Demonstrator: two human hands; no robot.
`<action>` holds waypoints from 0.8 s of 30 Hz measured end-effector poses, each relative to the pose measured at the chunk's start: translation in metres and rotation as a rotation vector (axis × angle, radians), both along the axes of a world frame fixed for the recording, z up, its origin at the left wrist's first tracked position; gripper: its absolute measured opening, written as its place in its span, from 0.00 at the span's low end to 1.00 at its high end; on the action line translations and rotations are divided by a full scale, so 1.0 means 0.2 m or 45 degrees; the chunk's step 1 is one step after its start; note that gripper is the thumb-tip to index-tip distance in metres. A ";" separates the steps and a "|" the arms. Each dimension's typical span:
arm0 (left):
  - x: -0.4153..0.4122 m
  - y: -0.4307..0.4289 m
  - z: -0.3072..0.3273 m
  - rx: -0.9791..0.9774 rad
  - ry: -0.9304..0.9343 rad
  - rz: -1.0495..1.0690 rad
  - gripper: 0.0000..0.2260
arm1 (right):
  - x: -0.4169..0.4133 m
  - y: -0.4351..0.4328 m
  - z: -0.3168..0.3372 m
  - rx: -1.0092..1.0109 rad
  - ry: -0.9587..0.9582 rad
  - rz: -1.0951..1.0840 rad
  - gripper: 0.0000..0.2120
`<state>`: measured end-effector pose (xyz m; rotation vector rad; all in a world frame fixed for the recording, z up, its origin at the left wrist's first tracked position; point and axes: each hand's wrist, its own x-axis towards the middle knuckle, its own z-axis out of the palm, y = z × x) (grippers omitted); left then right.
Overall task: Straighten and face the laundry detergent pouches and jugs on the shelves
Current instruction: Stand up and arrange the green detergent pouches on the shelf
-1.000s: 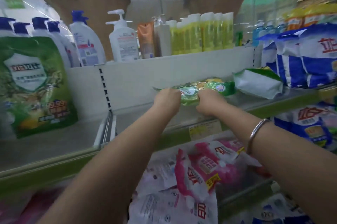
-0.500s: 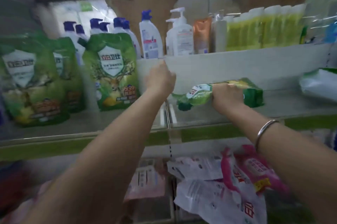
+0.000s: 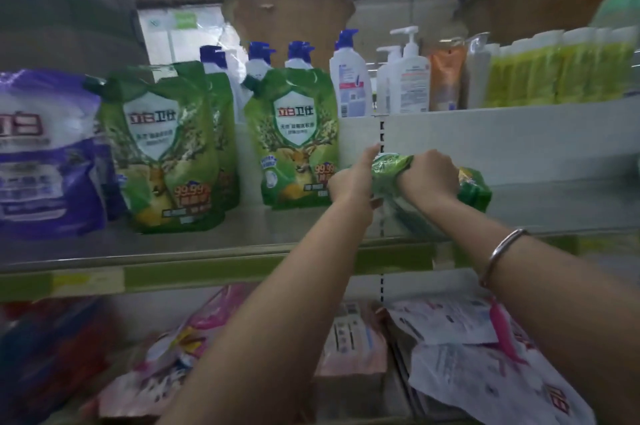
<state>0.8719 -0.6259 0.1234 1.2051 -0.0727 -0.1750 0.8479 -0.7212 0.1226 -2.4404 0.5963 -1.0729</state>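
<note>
A green detergent pouch lies on its side on the middle shelf. My right hand grips its middle from above. My left hand holds its left end, by the spout. To the left, green pouches stand upright and face forward: one right beside my left hand, another further left with more behind it. A purple pouch stands at the far left. White jugs with blue caps stand behind the green pouches.
White pump bottles, an orange pouch and yellow-green bottles fill the upper shelf to the right. Pink and white pouches lie jumbled on the lower shelf. A silver bangle circles my right wrist.
The view has swung left, bringing more green pouches and a purple one into sight. My left hand, raised off the pouch half a second ago, has come back down onto its left end.
</note>
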 end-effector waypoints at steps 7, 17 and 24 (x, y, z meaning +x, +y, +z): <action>0.01 0.16 0.02 -0.318 -0.049 -0.125 0.51 | -0.01 0.42 0.08 0.222 -0.201 0.099 0.11; 0.17 0.58 0.33 0.125 -0.219 -0.142 0.05 | 0.00 0.69 0.13 0.299 -0.163 0.658 0.09; 0.31 0.69 0.43 0.093 -0.484 -0.123 0.08 | 0.11 0.38 0.05 0.425 -0.068 0.450 0.34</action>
